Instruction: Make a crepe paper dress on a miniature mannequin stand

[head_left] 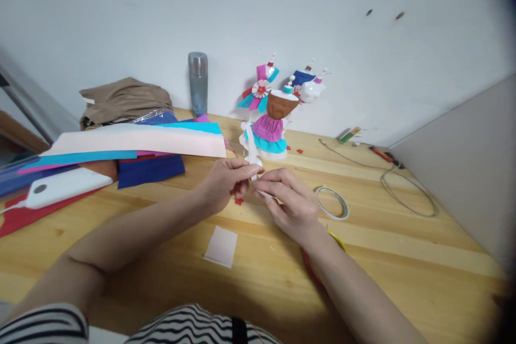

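Observation:
Both hands meet near the middle of the head view, above the wooden table (274, 258). My left hand (226, 181) pinches a thin white strip (251, 142) that stands up from its fingertips. Close against it, my right hand (288, 199) has its fingers pressed together on a pale strip of paper (264, 194). Whether the two pieces are joined is hidden by the fingers. Just behind the hands stands a small figure with a brown top and a pink and turquoise skirt (269, 128). A pale paper square (221, 246) lies in front of them.
Coloured paper sheets (141, 140) and a white glue gun (70, 185) lie at the left. A bottle (198, 86) and brown cloth (127, 99) are by the wall. Right are a tape roll (332, 203), a cable (397, 193), and yellow-and-red handled scissors (336, 239), partly under my right arm.

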Action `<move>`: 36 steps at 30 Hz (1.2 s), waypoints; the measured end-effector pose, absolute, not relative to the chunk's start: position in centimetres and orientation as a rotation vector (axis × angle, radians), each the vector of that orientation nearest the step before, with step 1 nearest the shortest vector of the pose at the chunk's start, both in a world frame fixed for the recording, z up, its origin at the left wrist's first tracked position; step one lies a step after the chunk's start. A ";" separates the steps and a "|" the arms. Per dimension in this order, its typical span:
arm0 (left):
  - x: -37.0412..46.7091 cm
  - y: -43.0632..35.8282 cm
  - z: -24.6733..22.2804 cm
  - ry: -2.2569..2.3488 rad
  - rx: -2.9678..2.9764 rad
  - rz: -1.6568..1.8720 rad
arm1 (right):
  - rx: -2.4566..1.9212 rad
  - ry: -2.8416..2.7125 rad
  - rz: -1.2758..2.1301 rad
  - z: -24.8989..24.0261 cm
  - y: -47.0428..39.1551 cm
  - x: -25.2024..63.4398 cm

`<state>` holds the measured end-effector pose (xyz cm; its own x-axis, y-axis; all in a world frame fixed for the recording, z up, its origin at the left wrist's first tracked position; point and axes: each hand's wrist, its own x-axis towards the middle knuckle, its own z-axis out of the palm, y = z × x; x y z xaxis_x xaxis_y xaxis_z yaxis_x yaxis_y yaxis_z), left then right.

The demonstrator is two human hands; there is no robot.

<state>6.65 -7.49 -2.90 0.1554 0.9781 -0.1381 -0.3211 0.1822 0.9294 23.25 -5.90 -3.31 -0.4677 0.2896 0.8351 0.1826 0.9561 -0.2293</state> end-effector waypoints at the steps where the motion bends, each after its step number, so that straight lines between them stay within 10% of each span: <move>1: 6.6 -7.3 -3.0 0.949 0.913 1.147 | -0.342 -2.070 0.147 -3.2 -5.8 23.3; 36: 5.9 -6.6 -2.6 1.234 1.679 0.799 | -0.849 -1.757 1.051 -4.3 -4.5 23.4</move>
<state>5.93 -6.62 -2.63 0.2998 0.9540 -0.0021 0.3886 -0.1201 0.9135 23.36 -4.48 -4.33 -0.3666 0.8652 0.3421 0.1081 0.4048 -0.9080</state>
